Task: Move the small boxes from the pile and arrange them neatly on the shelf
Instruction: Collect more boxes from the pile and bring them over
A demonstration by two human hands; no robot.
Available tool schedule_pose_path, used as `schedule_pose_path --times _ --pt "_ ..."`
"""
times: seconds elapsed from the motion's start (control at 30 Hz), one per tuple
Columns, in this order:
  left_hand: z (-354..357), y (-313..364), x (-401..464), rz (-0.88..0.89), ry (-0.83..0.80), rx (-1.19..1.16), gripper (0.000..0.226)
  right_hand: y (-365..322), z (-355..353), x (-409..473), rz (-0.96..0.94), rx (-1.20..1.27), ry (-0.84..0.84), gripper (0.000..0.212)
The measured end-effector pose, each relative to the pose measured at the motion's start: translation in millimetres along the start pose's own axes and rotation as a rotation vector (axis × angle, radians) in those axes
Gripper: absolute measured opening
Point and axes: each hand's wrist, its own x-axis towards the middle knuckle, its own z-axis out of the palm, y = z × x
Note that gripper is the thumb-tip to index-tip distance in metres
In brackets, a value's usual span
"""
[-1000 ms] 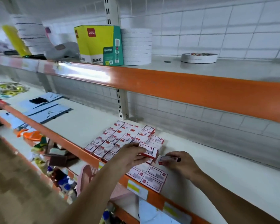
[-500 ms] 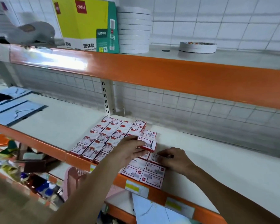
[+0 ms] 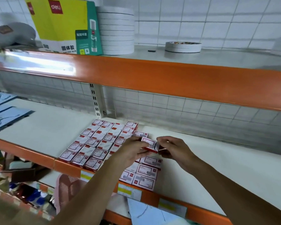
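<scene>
Both hands meet at centre frame over the middle shelf (image 3: 217, 159), holding 1 small red-and-white box (image 3: 150, 144) just above the laid-out boxes. The left hand (image 3: 133, 151) has its fingers curled round the box's left side; the right hand (image 3: 172, 147) pinches its right end, where a flap appears to stand open (blur prevents certainty).

The arranged block of boxes (image 3: 101, 142) lies flat in tidy rows at centre left, reaching the shelf's orange front lip. A shorter column of boxes (image 3: 146, 174) sits below the hands, at the block's right edge, and looks incomplete.

Judgement: the step in hand is readying this box for placement. To do it well, press the flap fully shut first, turn the label face up to match its neighbours, then set it down flush against the adjoining box, edges aligned, without nudging the rows already set.

Upper left of frame: a yellow carton (image 3: 62, 25) beside stacked tape rolls (image 3: 117, 30) on the top shelf.
</scene>
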Motion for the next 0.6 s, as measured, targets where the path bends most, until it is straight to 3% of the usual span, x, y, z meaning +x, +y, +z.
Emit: schedule_pose_path --times 0.37,0.6 --pt "18 -1 8 0.015 0.006 0.150 0.015 7 -19 5 0.109 0.107 0.107 0.014" --pt "4 5 14 0.202 0.054 0.639 0.020 17 -36 9 0.136 0.047 0.215 0.015"
